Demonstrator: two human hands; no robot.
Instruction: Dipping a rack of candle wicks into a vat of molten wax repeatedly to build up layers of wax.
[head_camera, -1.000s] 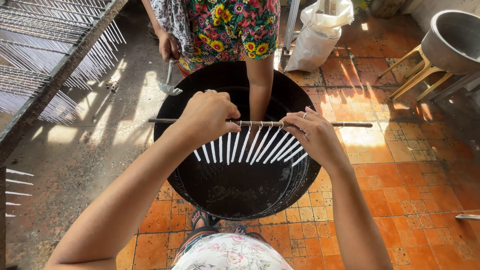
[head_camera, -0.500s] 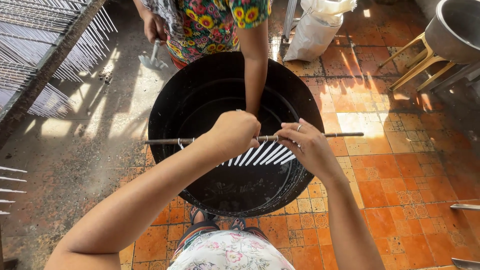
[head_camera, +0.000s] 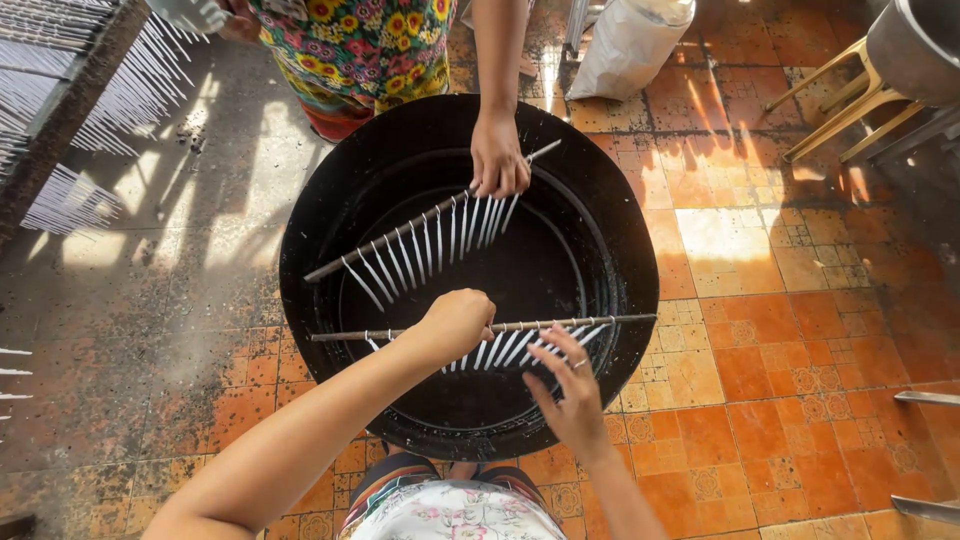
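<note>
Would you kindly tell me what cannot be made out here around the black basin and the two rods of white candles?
Head view only:
- Near rod: middle hidden by the left hand.
- Right hand: grip unclear, fingers spread below the rod.
- Basin: contents too dark to tell.
- Co-worker's hand covers part of the far rod.

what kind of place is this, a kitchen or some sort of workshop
Probably a small candle-dipping workshop, not a kitchen. The left hand grips a rod of hanging white tapers over a big black vat; a co-worker's hand dips another. More rods hang on a rack.
</note>
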